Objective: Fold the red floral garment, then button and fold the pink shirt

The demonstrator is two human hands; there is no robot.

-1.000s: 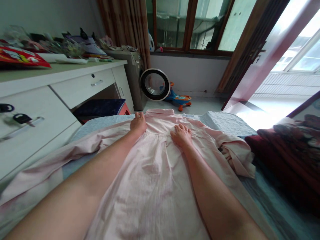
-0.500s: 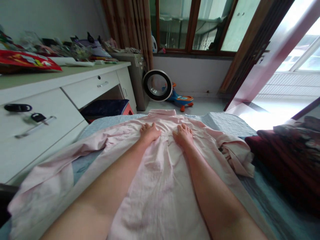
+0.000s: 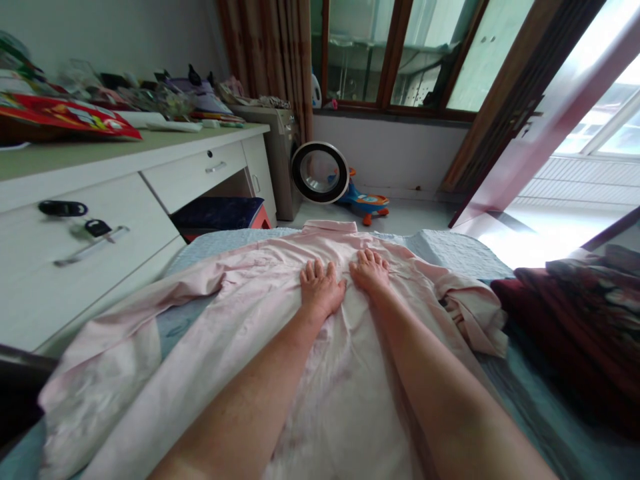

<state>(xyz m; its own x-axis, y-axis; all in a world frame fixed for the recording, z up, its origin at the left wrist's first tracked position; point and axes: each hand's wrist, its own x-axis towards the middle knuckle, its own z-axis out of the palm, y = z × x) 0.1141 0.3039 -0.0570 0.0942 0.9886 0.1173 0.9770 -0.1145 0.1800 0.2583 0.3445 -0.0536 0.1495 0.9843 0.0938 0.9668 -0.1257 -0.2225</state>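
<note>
A pale pink shirt (image 3: 345,373) lies spread over the bed, its collar (image 3: 331,227) at the far end. Its left sleeve stretches out toward the near left, while the right sleeve (image 3: 475,303) is bunched near the dark folded cloth. My left hand (image 3: 321,288) rests flat on the upper part of the shirt with its fingers spread. Beside it, slightly farther away, my right hand (image 3: 370,269) presses on the fabric, its fingers stretched forward and a little bent. Creases run down the shirt between and below both hands.
Dark red folded cloth (image 3: 565,320) is piled at the right. The bed's light blue cover (image 3: 450,250) shows around the shirt. White drawers (image 3: 100,227) stand at the left under a cluttered top. Beyond the bed are a washing machine with its round door (image 3: 320,172) ajar and a blue ride-on toy (image 3: 367,200).
My left hand has moved right and nearer to me, its fingers now spread flat. My right hand stays in about the same place on the shirt. The view has shifted slightly.
</note>
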